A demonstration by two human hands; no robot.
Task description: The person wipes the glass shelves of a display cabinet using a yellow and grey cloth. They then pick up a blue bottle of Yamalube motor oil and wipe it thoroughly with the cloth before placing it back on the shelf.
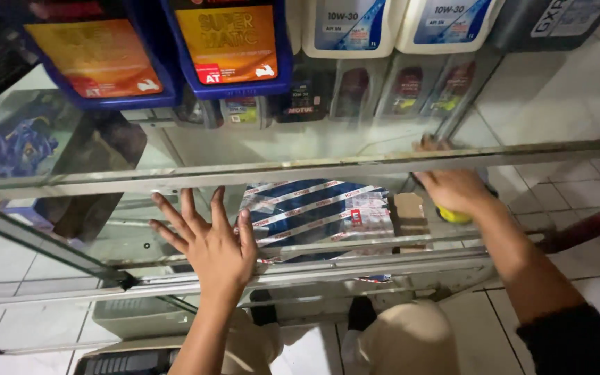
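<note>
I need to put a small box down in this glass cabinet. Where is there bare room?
Bare glass shelf lies between the left hand and the bottles. It is crowded around the striped packet, the cardboard box and the right hand.

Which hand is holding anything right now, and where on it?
The right hand closes over the top of a yellow object inside the glass cabinet. The left hand holds nothing, pressed flat with fingers spread.

left hand [210, 243]: bare, forearm uncovered
right hand [453, 189]: bare, black sleeve [574, 340] pushed past the elbow
legs: beige cloth trousers [404, 340]
feet: black shoes [361, 311]
</note>
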